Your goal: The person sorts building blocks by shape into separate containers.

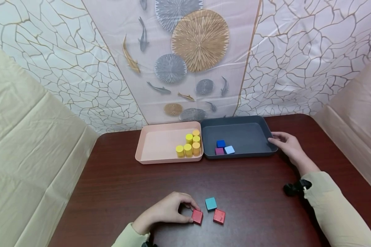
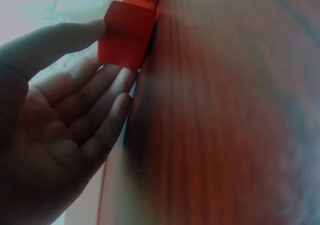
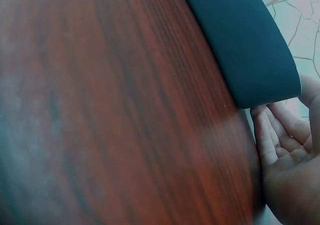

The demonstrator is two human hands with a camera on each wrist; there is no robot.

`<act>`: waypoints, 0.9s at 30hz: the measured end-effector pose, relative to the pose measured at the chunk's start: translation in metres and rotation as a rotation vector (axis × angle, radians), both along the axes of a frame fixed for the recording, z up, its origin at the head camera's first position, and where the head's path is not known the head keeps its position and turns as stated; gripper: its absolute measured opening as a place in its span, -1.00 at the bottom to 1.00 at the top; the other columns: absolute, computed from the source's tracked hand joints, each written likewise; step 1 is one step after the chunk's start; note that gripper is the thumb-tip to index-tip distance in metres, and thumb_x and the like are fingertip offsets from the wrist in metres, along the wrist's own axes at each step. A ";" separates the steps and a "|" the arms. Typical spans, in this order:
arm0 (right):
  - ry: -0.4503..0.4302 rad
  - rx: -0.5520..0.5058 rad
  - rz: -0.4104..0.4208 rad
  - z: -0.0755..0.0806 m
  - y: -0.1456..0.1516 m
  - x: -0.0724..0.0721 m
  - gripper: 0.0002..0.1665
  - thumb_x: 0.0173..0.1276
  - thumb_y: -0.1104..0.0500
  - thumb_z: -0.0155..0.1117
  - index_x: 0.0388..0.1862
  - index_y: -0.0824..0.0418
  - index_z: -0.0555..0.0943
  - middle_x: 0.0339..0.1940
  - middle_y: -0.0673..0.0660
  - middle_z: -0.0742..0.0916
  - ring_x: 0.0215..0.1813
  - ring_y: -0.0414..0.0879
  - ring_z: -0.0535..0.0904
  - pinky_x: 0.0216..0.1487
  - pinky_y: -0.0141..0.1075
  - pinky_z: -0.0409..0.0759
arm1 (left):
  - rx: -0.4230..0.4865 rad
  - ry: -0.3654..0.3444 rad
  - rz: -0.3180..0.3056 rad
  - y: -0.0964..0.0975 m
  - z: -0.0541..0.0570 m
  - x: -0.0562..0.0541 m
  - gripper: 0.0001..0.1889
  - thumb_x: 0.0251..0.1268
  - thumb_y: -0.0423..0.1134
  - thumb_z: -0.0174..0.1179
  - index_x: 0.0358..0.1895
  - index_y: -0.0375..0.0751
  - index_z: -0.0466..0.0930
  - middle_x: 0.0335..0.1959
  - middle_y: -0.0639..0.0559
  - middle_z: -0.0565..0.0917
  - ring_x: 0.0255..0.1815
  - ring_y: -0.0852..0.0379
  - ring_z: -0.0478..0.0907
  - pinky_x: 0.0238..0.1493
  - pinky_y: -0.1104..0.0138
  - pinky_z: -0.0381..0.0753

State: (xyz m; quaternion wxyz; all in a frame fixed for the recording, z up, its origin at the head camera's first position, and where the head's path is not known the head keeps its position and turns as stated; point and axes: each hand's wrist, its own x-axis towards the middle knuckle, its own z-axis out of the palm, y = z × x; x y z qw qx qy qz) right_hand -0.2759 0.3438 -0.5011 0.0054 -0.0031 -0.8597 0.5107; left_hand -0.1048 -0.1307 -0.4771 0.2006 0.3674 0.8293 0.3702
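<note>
- Head view: the left hand (image 1: 172, 209) pinches a red cube (image 1: 197, 217) between thumb and fingertips, low over the brown wood-grain table (image 1: 126, 185); whether the cube touches the tabletop, I cannot tell.
- Just beside that cube sit a teal cube (image 1: 211, 203) and a second red cube (image 1: 219, 216), close together corner to corner.
- Left wrist view: the thumb presses one face of the held cube, with the other fingers extended behind it.
- At the far right, the right hand (image 1: 287, 145) grips the right end of a dark grey tray (image 1: 235, 132), thumb at the rim and fingers lower down.
- Inside that tray's near left part lie a dark blue cube (image 1: 221, 143), a magenta cube (image 1: 219, 151) and a pale blue cube (image 1: 229, 150).
- Left of it, touching, stands a pink tray (image 1: 157, 140) with six upright yellow cylinders (image 1: 188, 150) grouped at its right end.
</note>
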 end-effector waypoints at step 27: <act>-0.008 -0.002 0.002 0.001 0.000 0.000 -0.28 0.62 0.05 0.27 0.51 0.52 0.41 -0.21 -0.47 0.55 -0.19 -0.61 0.51 -0.19 -0.63 0.56 | 0.104 -0.023 0.181 -0.002 -0.004 -0.006 -0.72 0.30 -0.37 0.33 0.07 -0.20 0.78 -0.09 -0.04 0.83 -0.14 0.37 0.64 -0.01 0.48 0.67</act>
